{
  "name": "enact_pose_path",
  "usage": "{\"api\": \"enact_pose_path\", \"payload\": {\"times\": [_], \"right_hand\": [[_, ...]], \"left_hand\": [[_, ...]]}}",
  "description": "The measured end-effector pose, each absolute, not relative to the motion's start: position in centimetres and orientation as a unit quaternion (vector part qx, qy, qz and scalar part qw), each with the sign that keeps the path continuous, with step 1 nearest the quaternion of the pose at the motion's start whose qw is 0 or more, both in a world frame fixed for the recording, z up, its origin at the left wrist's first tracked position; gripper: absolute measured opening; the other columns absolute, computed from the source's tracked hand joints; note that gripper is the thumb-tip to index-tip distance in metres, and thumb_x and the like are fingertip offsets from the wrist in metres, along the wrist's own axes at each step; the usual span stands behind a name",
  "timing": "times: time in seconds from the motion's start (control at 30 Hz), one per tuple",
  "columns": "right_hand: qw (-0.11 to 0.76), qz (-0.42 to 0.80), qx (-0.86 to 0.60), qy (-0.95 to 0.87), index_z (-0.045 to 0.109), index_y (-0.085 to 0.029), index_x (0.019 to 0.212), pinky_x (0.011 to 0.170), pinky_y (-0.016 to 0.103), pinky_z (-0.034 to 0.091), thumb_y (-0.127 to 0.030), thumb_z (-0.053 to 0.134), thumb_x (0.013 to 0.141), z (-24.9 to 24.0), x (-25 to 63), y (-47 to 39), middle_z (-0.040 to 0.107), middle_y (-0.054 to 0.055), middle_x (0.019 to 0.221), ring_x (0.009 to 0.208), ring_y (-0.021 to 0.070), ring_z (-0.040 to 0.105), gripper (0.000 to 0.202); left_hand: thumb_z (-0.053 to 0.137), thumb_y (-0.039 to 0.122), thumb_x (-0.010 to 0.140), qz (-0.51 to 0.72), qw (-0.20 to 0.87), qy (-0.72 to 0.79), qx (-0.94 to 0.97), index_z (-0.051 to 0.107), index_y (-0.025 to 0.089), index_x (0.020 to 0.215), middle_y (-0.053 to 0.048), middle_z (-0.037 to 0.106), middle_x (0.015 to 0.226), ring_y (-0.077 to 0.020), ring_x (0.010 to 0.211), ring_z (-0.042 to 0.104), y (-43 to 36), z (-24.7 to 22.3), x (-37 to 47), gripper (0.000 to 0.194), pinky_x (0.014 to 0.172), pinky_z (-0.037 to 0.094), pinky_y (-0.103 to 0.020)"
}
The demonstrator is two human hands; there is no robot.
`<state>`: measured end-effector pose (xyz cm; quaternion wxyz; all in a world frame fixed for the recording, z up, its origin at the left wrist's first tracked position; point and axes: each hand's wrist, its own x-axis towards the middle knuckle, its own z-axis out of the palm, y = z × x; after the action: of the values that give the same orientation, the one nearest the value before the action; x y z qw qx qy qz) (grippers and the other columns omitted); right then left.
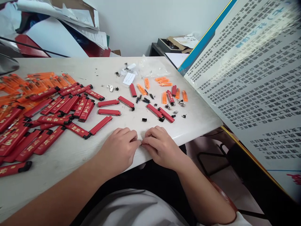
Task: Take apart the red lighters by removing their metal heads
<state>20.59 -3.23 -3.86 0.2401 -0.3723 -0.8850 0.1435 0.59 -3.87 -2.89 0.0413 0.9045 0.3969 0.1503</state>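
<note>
Worktop edges: the pale, smooth worktop [197,121] has its near edge passing below both hands and climbing to the right; a large white printed board with a blue and yellow border [244,78] slants over its right side
Open room: a bare strip lies just ahead of the hands, up to a small black rectangular part [144,120]; the left side is crowded with flat red lighters with black ends [54,138]
Held item: one tiny metallic-looking piece [141,143], mostly hidden by fingertips; its direction and long axis cannot be told
Nearest loose lighter: one slim red rectangular lighter [101,125], long axis diagonal, metal-tipped end toward the upper right; ahead and left of the left hand
Piece position: between the facing fingertips, above the near edge
Right hand [160,147]: thumb and fingers pinched on the piece
Left hand [122,147]: fingers curled, thumb tip at the piece; whether it grips cannot be told
</note>
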Motion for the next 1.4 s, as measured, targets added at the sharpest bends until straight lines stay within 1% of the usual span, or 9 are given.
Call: {"api": "enact_pose_path", "payload": {"times": [0.17, 0.33, 0.5, 0.67, 0.83, 0.93, 1.07, 1.4], "right_hand": [[0.227, 0.148, -0.363, -0.892, 0.063, -0.017, 0.089, 0.072, 0.035, 0.036, -0.015, 0.046, 0.094, -3.7, 20.5, -3.1, 0.058, 0.007, 0.086, 0.078, 0.0177, 0.045, 0.017], [0.231, 0.136, -0.366, -0.891, 0.061, -0.016, 0.084, 0.069, 0.034, 0.035, -0.011, 0.045, 0.092, -3.8, 20.2, -3.3, 0.057, 0.006, 0.081, 0.075, 0.0169, 0.043, 0.019], [0.228, 0.120, -0.373, -0.891, 0.061, -0.015, 0.081, 0.067, 0.033, 0.034, -0.005, 0.046, 0.087, -3.8, 19.9, -3.4, 0.057, 0.007, 0.081, 0.074, 0.0168, 0.042, 0.019], [0.219, 0.107, -0.387, -0.889, 0.061, -0.015, 0.080, 0.067, 0.033, 0.036, -0.004, 0.045, 0.087, -3.7, 19.7, -3.7, 0.056, 0.007, 0.080, 0.073, 0.0170, 0.042, 0.021], [0.237, 0.099, -0.391, -0.884, 0.060, -0.015, 0.083, 0.068, 0.033, 0.039, -0.004, 0.044, 0.087, -3.7, 19.6, -3.9, 0.057, 0.008, 0.082, 0.075, 0.0184, 0.044, 0.020], [0.228, 0.090, -0.393, -0.886, 0.059, -0.015, 0.080, 0.065, 0.032, 0.039, 0.000, 0.043, 0.083, -3.9, 19.5, -4.1, 0.055, 0.008, 0.078, 0.073, 0.0186, 0.041, 0.022], [0.208, 0.052, -0.395, -0.893, 0.056, -0.015, 0.073, 0.062, 0.031, 0.036, 0.006, 0.042, 0.074, -4.0, 19.3, -4.2, 0.052, 0.007, 0.076, 0.070, 0.0181, 0.037, 0.025], [0.193, 0.027, -0.402, -0.895, 0.049, -0.018, 0.068, 0.060, 0.032, 0.033, 0.006, 0.042, 0.062, -3.8, 18.6, -4.3, 0.050, 0.007, 0.073, 0.069, 0.0192, 0.034, 0.025]], "left_hand": [[0.051, 0.006, 0.083, 0.159, 0.057, 0.412, 0.896, 0.060, 0.017, 0.070, -0.003, 0.056, 0.075, -0.0181, 0.073, 0.047, -3.8, -3.0, 0.7, 0.020, 0.066, 0.038, -0.034], [0.050, 0.006, 0.084, 0.182, 0.069, 0.406, 0.893, 0.060, 0.017, 0.076, -0.004, 0.058, 0.080, -0.0195, 0.076, 0.049, -4.0, -3.3, 0.9, 0.016, 0.069, 0.040, -0.035], [0.048, 0.002, 0.081, 0.159, 0.024, 0.403, 0.901, 0.057, 0.017, 0.073, -0.004, 0.056, 0.076, -0.0204, 0.072, 0.047, -4.2, -3.4, 1.0, 0.019, 0.065, 0.038, -0.036], [0.048, 0.000, 0.077, 0.139, -0.007, 0.400, 0.906, 0.056, 0.017, 0.073, -0.005, 0.055, 0.075, -0.0215, 0.072, 0.047, -4.3, -3.3, 1.1, 0.019, 0.064, 0.039, -0.037], [0.047, -0.002, 0.074, 0.147, -0.028, 0.402, 0.903, 0.056, 0.017, 0.073, -0.005, 0.055, 0.073, -0.0213, 0.070, 0.048, -4.4, -3.2, 1.3, 0.021, 0.063, 0.039, -0.036], [0.048, -0.001, 0.074, 0.148, -0.034, 0.404, 0.902, 0.056, 0.017, 0.073, -0.005, 0.055, 0.073, -0.0212, 0.070, 0.048, -4.4, -3.2, 1.3, 0.021, 0.062, 0.039, -0.036], [0.048, 0.000, 0.074, 0.149, -0.035, 0.406, 0.901, 0.056, 0.017, 0.073, -0.005, 0.054, 0.073, -0.0214, 0.070, 0.049, -4.5, -3.2, 1.4, 0.019, 0.063, 0.039, -0.037], [0.047, 0.000, 0.073, 0.164, -0.005, 0.418, 0.894, 0.054, 0.018, 0.070, -0.005, 0.054, 0.072, -0.0213, 0.070, 0.049, -4.5, -3.1, 1.5, 0.019, 0.064, 0.039, -0.037]]}}
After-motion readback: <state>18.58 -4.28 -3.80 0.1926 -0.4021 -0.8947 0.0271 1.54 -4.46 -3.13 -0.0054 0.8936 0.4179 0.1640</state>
